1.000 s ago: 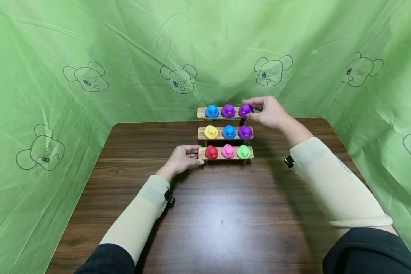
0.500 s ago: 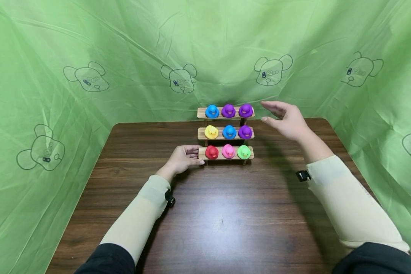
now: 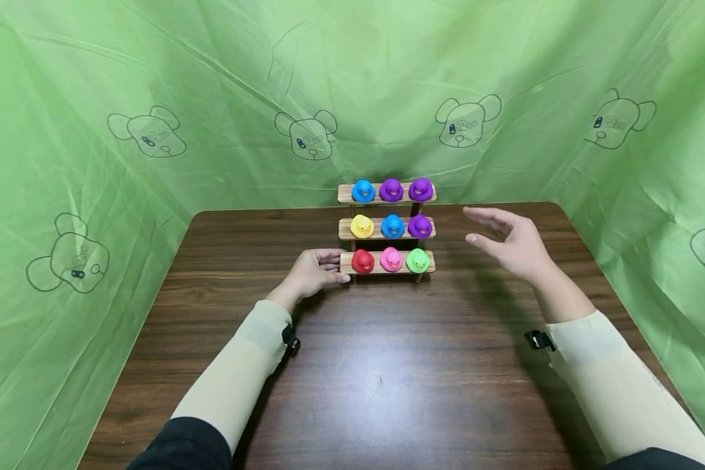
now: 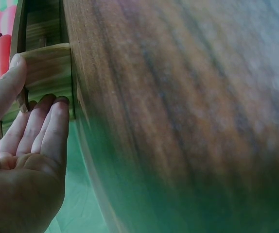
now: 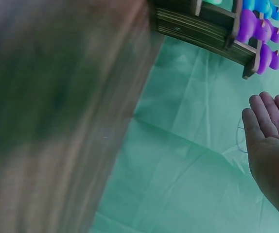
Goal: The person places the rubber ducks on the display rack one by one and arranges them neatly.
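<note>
Dark wood table (image 3: 382, 378), green printed cloth backdrop (image 3: 153, 78) behind and at the sides. At the table's far middle stands a three-tier wooden rack (image 3: 387, 228) with nine rubber ducks, three per tier.

Top tier: blue, purple, and at the right end a purple duck (image 3: 421, 189), upright and square on its shelf. Middle: yellow, blue, purple. Bottom: red duck (image 3: 362, 261), pink, green.

Left hand (image 3: 313, 272) rests on the table at the rack's left end, thumb and fingertips touching the bottom shelf's end; the fingers (image 4: 42, 128) lie straight and close together, thumb on the wood face. Judgement: steadying the rack well means keeping this light press low on the frame, clear of the red duck.

Right hand (image 3: 514, 243) hangs in the air right of the rack, palm open, fingers spread and relaxed, holding nothing. The top-right purple duck sits up and left of those fingertips, well apart.
</note>
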{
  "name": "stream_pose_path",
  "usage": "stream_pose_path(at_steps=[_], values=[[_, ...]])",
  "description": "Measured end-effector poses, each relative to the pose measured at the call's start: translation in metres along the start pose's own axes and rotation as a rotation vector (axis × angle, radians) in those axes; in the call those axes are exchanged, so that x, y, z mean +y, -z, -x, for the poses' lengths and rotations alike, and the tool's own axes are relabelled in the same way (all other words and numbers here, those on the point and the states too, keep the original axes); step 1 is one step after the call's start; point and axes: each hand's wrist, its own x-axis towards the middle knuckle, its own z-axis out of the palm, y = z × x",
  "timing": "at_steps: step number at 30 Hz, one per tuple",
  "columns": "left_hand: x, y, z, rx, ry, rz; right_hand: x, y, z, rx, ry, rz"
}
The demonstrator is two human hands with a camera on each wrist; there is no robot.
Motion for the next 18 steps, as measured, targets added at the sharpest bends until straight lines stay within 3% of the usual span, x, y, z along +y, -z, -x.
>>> stream_pose_path(at_steps=[8,18], values=[[-0.001,0.001,-0.001,0.0,0.004,-0.008,0.016,-0.006,0.033,0.001,-0.003,-0.022],[-0.005,-0.001,0.0,0.025,0.006,0.006,0.032,-0.019,0.062,-0.036,-0.077,-0.055]])
